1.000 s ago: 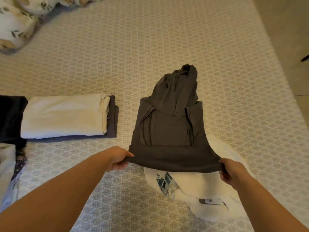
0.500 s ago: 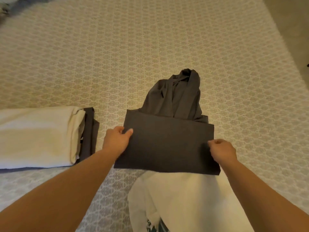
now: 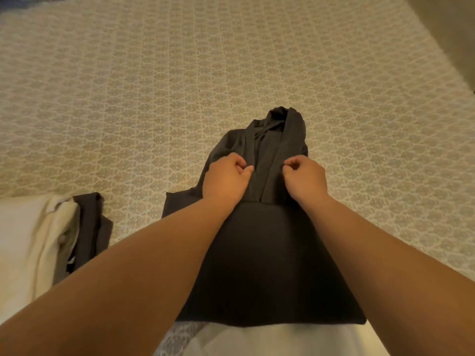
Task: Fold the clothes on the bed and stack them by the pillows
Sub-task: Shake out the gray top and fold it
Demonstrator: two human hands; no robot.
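Observation:
A dark grey hoodie (image 3: 264, 265) lies on the bed in front of me, its lower part folded up over the body into a rectangle. Its hood (image 3: 282, 134) sticks out at the far end. My left hand (image 3: 225, 179) rests on the hood's left side with curled fingers pinching the fabric. On the hood's right side, my right hand (image 3: 304, 178) pinches the fabric the same way. A folded cream garment (image 3: 28, 240) lies at the left on top of a folded dark grey garment (image 3: 90, 227).
A white garment (image 3: 282, 341) lies under the hoodie's near edge at the bottom. The patterned bed cover (image 3: 180, 86) stretches far ahead. The bed's right edge and the floor (image 3: 452, 27) show at the upper right. No pillows are in view.
Both hands folded the hoodie's hem up over its body, let go of it and moved forward onto the hood. My view has dropped closer to the hoodie.

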